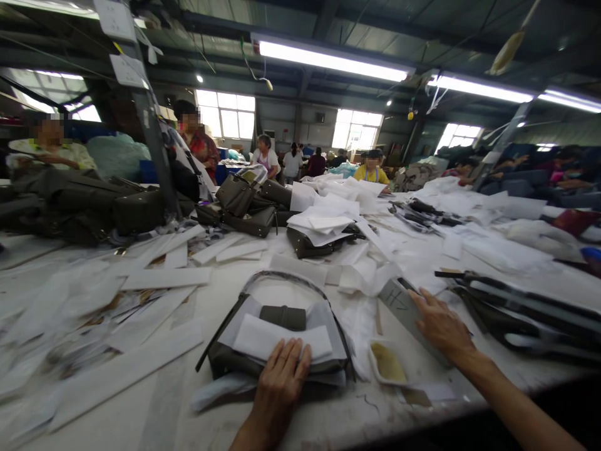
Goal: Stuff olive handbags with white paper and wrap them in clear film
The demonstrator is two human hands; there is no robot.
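A dark olive handbag [237, 366] lies on the table in front of me, its strap arched at the back. White padding sheet [253, 335] and thin paper cover much of it, with a rolled olive piece [284, 317] on top. My left hand [284, 376] lies flat on the padding, fingers stretched out. To the right, my right hand [439, 326] rests over a long grey box [399, 307] with handwritten marks, its fingertips by a dark opening at the far end. The thumb is hidden there.
A white dish [387, 363] with yellowish contents stands near the table's front edge. White strips [131, 369] litter the left. More olive bags [248, 210] and paper piles [328, 213] lie farther back. Dark bag parts [516, 313] lie right. Several people work beyond; a metal post [153, 125] rises left.
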